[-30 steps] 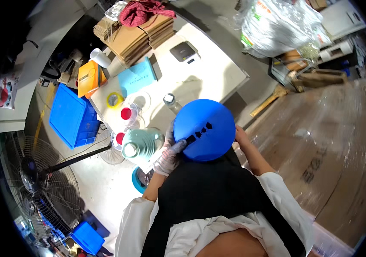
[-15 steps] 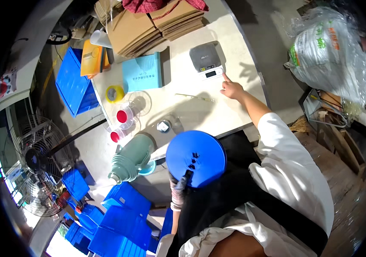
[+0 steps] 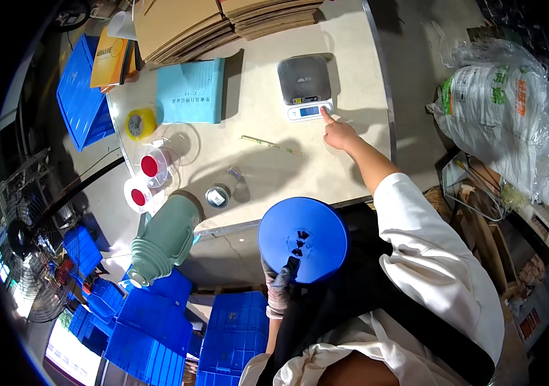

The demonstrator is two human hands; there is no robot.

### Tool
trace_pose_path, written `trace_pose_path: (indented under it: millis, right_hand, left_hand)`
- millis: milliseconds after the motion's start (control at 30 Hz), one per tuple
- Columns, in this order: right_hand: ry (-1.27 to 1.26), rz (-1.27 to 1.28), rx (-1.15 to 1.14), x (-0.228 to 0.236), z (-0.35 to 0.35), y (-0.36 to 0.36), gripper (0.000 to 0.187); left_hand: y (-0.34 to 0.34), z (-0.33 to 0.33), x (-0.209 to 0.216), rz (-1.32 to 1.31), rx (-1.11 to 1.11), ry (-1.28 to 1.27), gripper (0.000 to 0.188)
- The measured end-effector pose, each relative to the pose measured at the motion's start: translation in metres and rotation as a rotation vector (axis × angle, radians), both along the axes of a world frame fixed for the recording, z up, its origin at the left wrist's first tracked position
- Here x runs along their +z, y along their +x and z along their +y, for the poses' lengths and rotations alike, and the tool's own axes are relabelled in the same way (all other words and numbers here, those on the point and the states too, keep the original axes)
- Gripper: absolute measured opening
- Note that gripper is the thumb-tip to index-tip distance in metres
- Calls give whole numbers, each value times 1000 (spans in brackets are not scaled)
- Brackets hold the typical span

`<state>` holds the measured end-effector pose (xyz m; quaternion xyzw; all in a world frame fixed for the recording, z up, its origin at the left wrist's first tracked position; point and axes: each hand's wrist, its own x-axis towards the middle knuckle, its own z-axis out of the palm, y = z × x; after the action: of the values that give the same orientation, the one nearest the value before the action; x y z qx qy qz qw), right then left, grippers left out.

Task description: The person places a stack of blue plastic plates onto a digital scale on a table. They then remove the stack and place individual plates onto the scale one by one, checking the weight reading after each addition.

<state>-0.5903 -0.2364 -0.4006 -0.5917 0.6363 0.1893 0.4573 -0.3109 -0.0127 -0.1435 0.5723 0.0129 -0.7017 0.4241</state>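
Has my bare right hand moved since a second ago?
Yes: judged against the white scale with the dark platform, your bare right hand has moved forward to it, away from the round blue disc.

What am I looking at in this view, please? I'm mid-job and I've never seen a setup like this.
There is no robot here: these are a person's own hands, seen from above by a wide fisheye camera on their head, so straight edges bend. The gloved left hand holds a blue disc near its rim. The bare right hand puts a fingertip to the front panel of a scale. The table also bears cardboard, a light-blue folder, yellow tape and a small jar.
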Motion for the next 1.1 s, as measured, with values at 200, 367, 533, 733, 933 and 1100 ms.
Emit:
trace_pose_path:
  millis: [200, 367, 533, 733, 933, 1100]
  right_hand:
    - [-4, -107, -160, -9, 5, -6, 26]
    - [187, -505, -477, 62, 32, 6, 24]
    - [894, -1253, -1031, 110, 142, 23, 55]
    - [524, -1321, -1094, 230, 139, 59, 61]
    - [604, -1725, -1017, 295, 121, 52, 64]
    - [362, -1470, -1080, 331, 128, 75, 57]
  left_hand:
    - [-6, -9, 7, 45, 91, -6, 78]
    - [-2, -20, 34, 105, 102, -74, 78]
    - [11, -12, 33, 169, 7, -179, 78]
    - [9, -32, 59, 345, 29, -289, 78]
    - [39, -47, 80, 310, -99, -382, 89]
    - [58, -30, 83, 351, -81, -501, 76]
